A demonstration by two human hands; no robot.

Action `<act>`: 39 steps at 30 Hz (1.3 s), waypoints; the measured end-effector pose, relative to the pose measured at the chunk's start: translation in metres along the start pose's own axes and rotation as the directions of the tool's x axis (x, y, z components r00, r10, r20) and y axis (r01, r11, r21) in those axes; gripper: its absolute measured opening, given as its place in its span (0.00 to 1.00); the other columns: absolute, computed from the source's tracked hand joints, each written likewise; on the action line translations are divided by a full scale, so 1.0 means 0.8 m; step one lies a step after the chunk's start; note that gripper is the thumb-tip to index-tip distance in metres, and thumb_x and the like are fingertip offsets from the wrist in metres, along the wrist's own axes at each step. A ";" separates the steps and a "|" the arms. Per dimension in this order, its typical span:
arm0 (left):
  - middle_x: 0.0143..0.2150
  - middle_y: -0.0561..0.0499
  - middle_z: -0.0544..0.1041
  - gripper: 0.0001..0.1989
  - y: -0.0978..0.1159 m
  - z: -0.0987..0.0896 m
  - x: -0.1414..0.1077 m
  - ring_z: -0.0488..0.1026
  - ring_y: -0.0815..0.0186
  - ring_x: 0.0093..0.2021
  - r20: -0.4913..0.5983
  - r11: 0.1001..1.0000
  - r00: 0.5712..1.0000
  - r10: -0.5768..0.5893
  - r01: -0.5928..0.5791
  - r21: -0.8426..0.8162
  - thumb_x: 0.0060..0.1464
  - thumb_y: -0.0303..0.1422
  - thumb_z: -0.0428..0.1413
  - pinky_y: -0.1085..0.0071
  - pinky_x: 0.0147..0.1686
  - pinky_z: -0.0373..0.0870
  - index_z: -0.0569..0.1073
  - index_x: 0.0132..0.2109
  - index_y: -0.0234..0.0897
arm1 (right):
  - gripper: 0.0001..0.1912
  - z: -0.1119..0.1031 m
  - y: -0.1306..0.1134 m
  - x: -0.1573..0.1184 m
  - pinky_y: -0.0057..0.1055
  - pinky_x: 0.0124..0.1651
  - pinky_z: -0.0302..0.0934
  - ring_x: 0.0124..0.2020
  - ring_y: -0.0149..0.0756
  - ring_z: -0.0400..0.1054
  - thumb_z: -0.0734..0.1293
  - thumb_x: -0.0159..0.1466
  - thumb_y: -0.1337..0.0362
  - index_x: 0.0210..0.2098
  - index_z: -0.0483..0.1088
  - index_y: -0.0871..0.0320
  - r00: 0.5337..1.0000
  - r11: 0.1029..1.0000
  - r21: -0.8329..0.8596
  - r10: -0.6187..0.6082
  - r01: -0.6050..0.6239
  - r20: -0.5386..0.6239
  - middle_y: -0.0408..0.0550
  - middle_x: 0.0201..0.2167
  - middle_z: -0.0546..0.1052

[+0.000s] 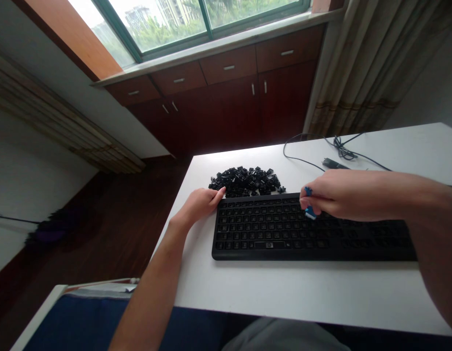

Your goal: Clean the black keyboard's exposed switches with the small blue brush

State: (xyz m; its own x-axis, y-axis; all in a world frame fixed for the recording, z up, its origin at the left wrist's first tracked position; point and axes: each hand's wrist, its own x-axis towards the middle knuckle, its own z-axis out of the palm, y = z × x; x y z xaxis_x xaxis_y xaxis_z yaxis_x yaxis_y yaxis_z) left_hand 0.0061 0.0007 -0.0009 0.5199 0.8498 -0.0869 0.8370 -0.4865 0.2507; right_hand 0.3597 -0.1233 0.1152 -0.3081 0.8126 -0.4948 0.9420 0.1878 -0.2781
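Observation:
A black keyboard (270, 219) lies on the white table with its keycaps off, so rows of bare sockets show. My left hand (204, 201) grips its far left corner, thumb along the edge and the other fingers mostly hidden. Over the keyboard's middle, my right hand (323, 195) is closed around a small blue brush (310, 212) whose pale end points down at the sockets. Whether the bristles touch is hard to tell. Just behind the keyboard, near my left hand, sits a heap of loose black keycaps (248, 179).
A black cable (345, 148) lies coiled at the back right of the white table (284, 287), beside a dark slim object (333, 164). Beyond the table stand brown cabinets (226, 107) under a window. At lower left is a dark blue surface (76, 321) with a pale frame.

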 end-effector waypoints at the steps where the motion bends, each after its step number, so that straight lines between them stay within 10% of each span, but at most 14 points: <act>1: 0.19 0.52 0.61 0.34 0.000 0.000 0.000 0.56 0.69 0.22 -0.001 1.000 1.000 0.002 -0.002 -0.001 0.69 0.52 0.40 0.67 0.31 0.48 0.63 0.20 0.37 | 0.22 0.000 0.001 0.004 0.34 0.31 0.57 0.27 0.38 0.70 0.56 0.71 0.52 0.34 0.76 0.54 0.999 1.000 -0.011 0.026 -0.026 -0.034 0.50 0.30 0.79; 8: 0.19 0.51 0.62 0.34 0.000 0.000 0.001 0.56 0.69 0.22 -0.017 1.000 1.000 0.015 -0.016 -0.008 0.69 0.52 0.40 0.66 0.31 0.49 0.63 0.20 0.37 | 0.15 0.007 0.002 0.002 0.36 0.26 0.54 0.21 0.37 0.67 0.63 0.65 0.60 0.26 0.75 0.60 0.961 0.948 -0.158 0.271 -0.276 -0.051 0.56 0.26 0.78; 14: 0.19 0.52 0.62 0.34 0.000 0.001 0.001 0.57 0.69 0.22 -0.019 1.000 1.000 0.014 -0.014 -0.003 0.69 0.52 0.40 0.66 0.30 0.49 0.62 0.20 0.37 | 0.19 0.015 -0.025 -0.002 0.33 0.23 0.48 0.19 0.32 0.61 0.59 0.67 0.58 0.24 0.72 0.57 0.999 0.996 -0.084 -0.020 0.023 0.030 0.49 0.22 0.75; 22: 0.18 0.51 0.64 0.35 0.001 -0.002 0.000 0.58 0.68 0.21 -0.013 1.000 1.000 0.024 -0.024 0.016 0.70 0.53 0.38 0.66 0.30 0.49 0.64 0.20 0.38 | 0.11 0.026 -0.029 -0.020 0.33 0.21 0.49 0.17 0.34 0.63 0.65 0.54 0.69 0.17 0.65 0.55 0.980 0.969 -0.144 0.201 -0.200 -0.011 0.49 0.19 0.74; 26: 0.19 0.51 0.65 0.36 0.000 -0.001 0.000 0.59 0.68 0.22 -0.014 0.999 1.000 0.020 -0.020 0.028 0.70 0.53 0.38 0.66 0.30 0.49 0.67 0.20 0.37 | 0.14 0.028 -0.047 -0.019 0.32 0.19 0.45 0.16 0.32 0.59 0.65 0.57 0.69 0.17 0.62 0.55 0.999 0.993 -0.112 -0.019 0.025 0.051 0.46 0.18 0.72; 33: 0.19 0.51 0.64 0.36 -0.001 -0.001 -0.001 0.58 0.68 0.22 -0.016 0.999 1.000 0.020 -0.019 0.032 0.70 0.53 0.38 0.66 0.31 0.49 0.67 0.21 0.37 | 0.23 0.018 -0.052 -0.003 0.35 0.27 0.51 0.20 0.35 0.64 0.57 0.71 0.55 0.25 0.73 0.55 0.972 0.992 -0.104 -0.089 0.068 -0.219 0.49 0.23 0.76; 39: 0.18 0.51 0.63 0.36 -0.001 -0.002 -0.002 0.57 0.68 0.21 -0.015 1.000 1.000 0.023 -0.023 0.018 0.70 0.54 0.37 0.67 0.30 0.49 0.64 0.20 0.37 | 0.23 0.012 -0.065 0.005 0.34 0.41 0.61 0.37 0.40 0.73 0.56 0.74 0.54 0.41 0.79 0.57 0.837 0.943 -0.038 -0.312 0.332 -0.450 0.52 0.38 0.82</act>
State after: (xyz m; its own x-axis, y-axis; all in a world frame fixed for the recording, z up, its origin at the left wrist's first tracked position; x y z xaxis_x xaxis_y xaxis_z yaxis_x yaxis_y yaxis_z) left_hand 0.0045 -0.0001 0.0005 0.5367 0.8411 -0.0668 0.8277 -0.5095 0.2351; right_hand 0.3084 -0.1348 0.1200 -0.4922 0.8694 0.0435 0.7909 0.4675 -0.3949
